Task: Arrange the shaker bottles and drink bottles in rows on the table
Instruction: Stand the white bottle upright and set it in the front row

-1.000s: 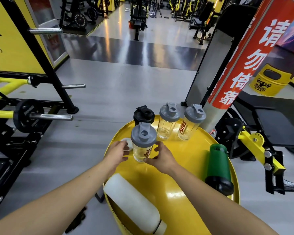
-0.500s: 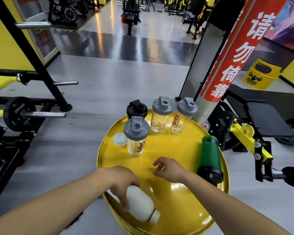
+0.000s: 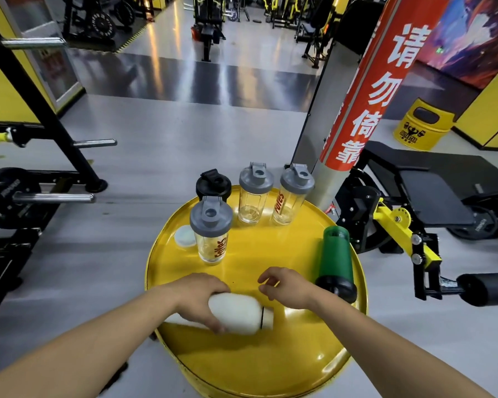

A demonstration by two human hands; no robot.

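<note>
Four shakers upright at 12 o'clock on tabletop (image 3: 270, 369). Left hand (image 3: 197, 297) fingers wrap white bottle (image 3: 236, 313), lying at 6. Right hand (image 3: 288, 285) loosely curled, empty. Green bottle (image 3: 334, 259) lying at 3, unplaced.

A gym: weight plates (image 3: 5, 198) on barbell racks, a padded bench (image 3: 431, 191), exercise machines (image 3: 210, 21) beyond.

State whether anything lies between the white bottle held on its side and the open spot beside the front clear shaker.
Nothing visible blocks it. The left hand grips the white plastic bottle lying on the round yellow table; bare tabletop runs up to the grey-lidded clear shaker. The green bottle lies off to the right.
</note>
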